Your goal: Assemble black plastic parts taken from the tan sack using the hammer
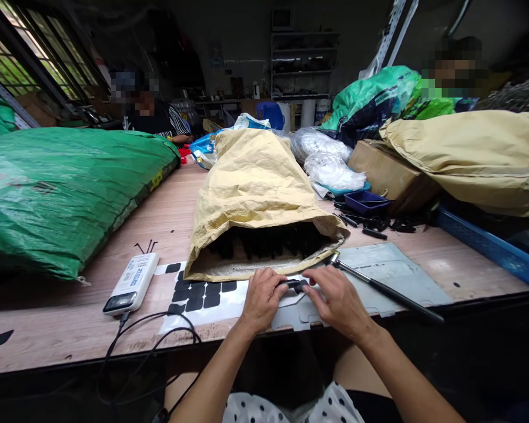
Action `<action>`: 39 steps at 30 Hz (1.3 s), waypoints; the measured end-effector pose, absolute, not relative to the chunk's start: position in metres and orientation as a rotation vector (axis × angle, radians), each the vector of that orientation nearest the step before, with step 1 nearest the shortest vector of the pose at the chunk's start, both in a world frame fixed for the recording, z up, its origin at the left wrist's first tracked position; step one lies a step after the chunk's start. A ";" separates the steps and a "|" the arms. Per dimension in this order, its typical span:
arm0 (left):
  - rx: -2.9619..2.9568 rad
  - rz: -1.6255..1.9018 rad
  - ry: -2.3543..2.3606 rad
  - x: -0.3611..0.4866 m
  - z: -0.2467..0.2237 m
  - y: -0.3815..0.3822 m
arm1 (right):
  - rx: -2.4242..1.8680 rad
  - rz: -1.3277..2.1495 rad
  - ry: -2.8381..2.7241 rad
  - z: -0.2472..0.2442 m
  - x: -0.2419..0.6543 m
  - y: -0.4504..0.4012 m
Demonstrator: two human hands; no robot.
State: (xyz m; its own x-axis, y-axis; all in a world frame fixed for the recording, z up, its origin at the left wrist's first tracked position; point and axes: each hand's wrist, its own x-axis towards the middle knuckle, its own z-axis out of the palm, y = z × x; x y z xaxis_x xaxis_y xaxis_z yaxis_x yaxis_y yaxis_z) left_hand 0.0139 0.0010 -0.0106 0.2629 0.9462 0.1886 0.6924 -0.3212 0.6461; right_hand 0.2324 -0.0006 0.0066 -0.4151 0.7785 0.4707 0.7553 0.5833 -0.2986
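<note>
Near the table's front edge, my left hand [263,298] pinches one end of a small black part [291,283]. My right hand [337,298] has its thumb and fingers closed on the part's other end, where a dark square piece shows. Just behind both hands lies a tan sack [255,194], its open mouth towards me and many black pieces [268,242] inside. A white sheet [242,296] with black rounded-square stickers [194,298] lies beside my left hand. Right of my right hand, a black-handled rod [390,289] rests on a grey board [379,270].
A white power bank [132,282] with a black cable [147,317] lies at left, before a big green sack [70,188]. At right are a purple tray [367,202], loose black parts [374,233], a cardboard box [388,170] and a blue tray [485,244]. Two people sit behind.
</note>
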 end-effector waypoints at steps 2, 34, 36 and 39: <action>2.116 0.782 1.475 0.013 -0.012 0.000 | -1.210 0.080 -2.321 0.007 0.220 0.002; 2.171 0.788 1.470 0.015 -0.012 -0.001 | -1.021 0.173 -2.512 -0.001 0.212 0.022; 2.173 0.795 1.474 0.016 -0.012 -0.002 | -1.013 0.159 -2.518 -0.001 0.212 0.024; 2.204 0.768 1.505 0.017 -0.012 -0.002 | -0.991 0.141 -2.515 -0.004 0.210 0.027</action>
